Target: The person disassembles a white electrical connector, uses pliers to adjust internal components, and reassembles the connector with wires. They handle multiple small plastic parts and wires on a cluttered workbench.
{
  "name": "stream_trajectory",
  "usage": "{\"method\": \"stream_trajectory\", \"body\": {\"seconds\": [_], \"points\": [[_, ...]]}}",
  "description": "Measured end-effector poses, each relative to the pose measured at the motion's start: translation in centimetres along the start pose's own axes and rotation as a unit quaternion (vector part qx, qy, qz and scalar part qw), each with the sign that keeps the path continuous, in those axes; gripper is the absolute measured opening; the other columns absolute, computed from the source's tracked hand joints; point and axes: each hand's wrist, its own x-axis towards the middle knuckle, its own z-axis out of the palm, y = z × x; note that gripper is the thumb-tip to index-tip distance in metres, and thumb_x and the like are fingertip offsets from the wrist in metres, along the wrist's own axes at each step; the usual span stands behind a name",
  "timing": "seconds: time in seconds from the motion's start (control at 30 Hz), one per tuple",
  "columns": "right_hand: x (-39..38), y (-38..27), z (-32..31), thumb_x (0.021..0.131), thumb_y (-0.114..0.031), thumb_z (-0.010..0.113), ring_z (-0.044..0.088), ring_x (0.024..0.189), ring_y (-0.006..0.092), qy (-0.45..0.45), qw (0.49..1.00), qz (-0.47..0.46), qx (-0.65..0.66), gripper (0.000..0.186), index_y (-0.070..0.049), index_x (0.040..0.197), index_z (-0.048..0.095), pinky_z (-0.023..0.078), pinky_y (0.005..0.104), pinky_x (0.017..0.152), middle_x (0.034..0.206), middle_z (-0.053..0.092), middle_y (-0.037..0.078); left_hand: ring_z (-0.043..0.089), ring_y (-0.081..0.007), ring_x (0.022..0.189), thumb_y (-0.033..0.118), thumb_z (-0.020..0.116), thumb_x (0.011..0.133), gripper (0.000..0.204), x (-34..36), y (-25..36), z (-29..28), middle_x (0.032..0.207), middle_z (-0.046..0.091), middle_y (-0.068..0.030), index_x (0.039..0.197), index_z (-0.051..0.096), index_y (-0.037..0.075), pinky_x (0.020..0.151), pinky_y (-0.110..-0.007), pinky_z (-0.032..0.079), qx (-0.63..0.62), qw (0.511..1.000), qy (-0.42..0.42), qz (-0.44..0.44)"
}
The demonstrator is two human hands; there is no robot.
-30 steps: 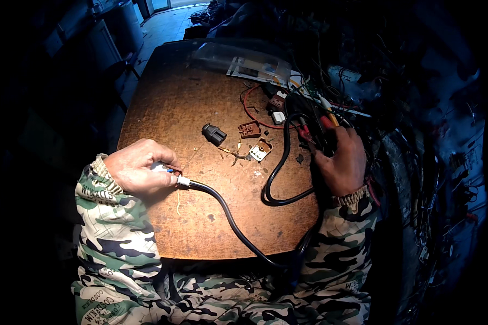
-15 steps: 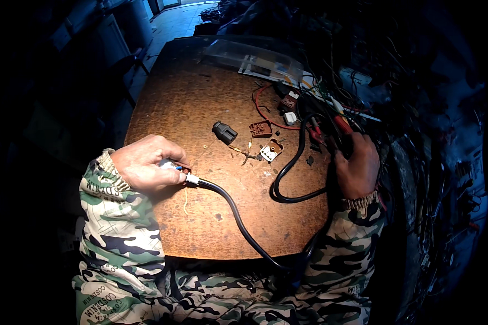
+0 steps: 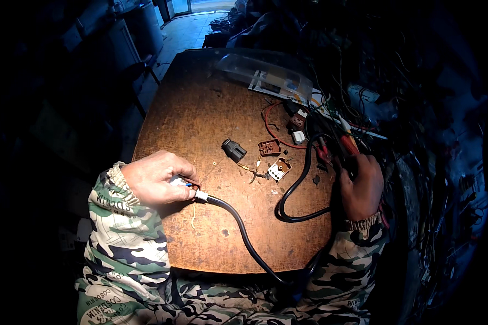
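At the left of the wooden table (image 3: 200, 119), my left hand (image 3: 160, 179) pinches a small white and brown connector (image 3: 200, 195) between thumb and fingers, with a bit of blue showing. A thick black cable (image 3: 241, 227) runs from it, sags past the table's front edge and shows again as a loop at the right. Over the table's right edge, my right hand (image 3: 363, 187) is curled next to a red-handled tool (image 3: 349, 145) and red clips (image 3: 323, 153). Its fingers are closed around something dark that I cannot make out.
Mid-table lie a black plug housing (image 3: 233, 150), a brown connector half (image 3: 269, 147), a white and brown connector half (image 3: 279, 169) and small scraps. Farther back are a thin red wire (image 3: 268, 122), a small white block (image 3: 298, 137) and a clear plastic package (image 3: 265, 70). Tangled wires (image 3: 358, 103) fill the dark right side.
The whole view has shifted slightly, so everything appears lower and farther right. Both hands keep nearly the same place and grip against the table.
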Motion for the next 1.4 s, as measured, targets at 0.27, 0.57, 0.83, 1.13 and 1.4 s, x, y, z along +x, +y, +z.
{"method": "stream_trajectory", "body": {"seconds": [0.27,0.57,0.83,1.13,1.4], "points": [[4.7,-5.8,-0.4,0.083,-0.006,0.075,0.067,0.090,0.0363,-0.170,0.927,-0.214,0.255,0.023,0.002,0.104,0.072,0.054,0.0428,0.078,0.096,0.068,0.018,0.070,-0.0331,0.086,0.026,0.069,0.088,0.033,-0.2,0.2,-0.2,0.091,0.072,-0.0205,0.105,0.073,-0.003,0.075,-0.041,0.052,0.014,1.000,0.010,0.022],[7.6,-6.7,3.5,0.079,-0.005,0.080,0.064,0.091,0.0322,-0.287,0.900,-0.262,0.197,0.034,-0.001,0.112,0.071,0.052,0.0409,0.079,0.099,0.061,0.015,0.068,-0.0270,0.076,0.022,0.074,0.087,0.027,0.1,-0.8,0.2,0.087,0.070,-0.0140,0.101,0.074,-0.001,0.066,-0.039,0.053,0.024,0.995,0.030,0.094],[7.2,-6.7,3.8,0.076,-0.001,0.081,0.067,0.094,0.0314,-0.265,0.905,-0.249,0.223,0.034,0.001,0.108,0.068,0.054,0.0399,0.082,0.099,0.064,0.016,0.069,-0.0285,0.077,0.020,0.073,0.087,0.025,0.4,-1.0,0.3,0.087,0.071,-0.0144,0.100,0.074,-0.001,0.066,-0.039,0.053,0.025,0.994,0.033,0.105],[7.2,-6.5,4.3,0.081,-0.002,0.077,0.068,0.097,0.0331,-0.262,0.898,-0.251,0.249,0.034,0.003,0.114,0.070,0.055,0.0407,0.085,0.103,0.067,0.018,0.068,-0.0337,0.080,0.021,0.069,0.086,0.028,0.4,-0.9,0.3,0.087,0.070,-0.0190,0.100,0.073,-0.003,0.070,-0.043,0.053,0.007,0.996,0.028,0.089],[4.7,-8.4,1.5,0.084,-0.010,0.078,0.070,0.084,0.0287,-0.161,0.898,-0.253,0.321,0.030,0.005,0.108,0.070,0.056,0.0367,0.073,0.094,0.069,0.017,0.063,-0.0162,0.071,0.022,0.068,0.090,0.027,1.1,-0.7,0.2,0.081,0.069,-0.0079,0.104,0.071,-0.001,0.060,-0.034,0.047,-0.022,0.997,0.002,0.078]]}}
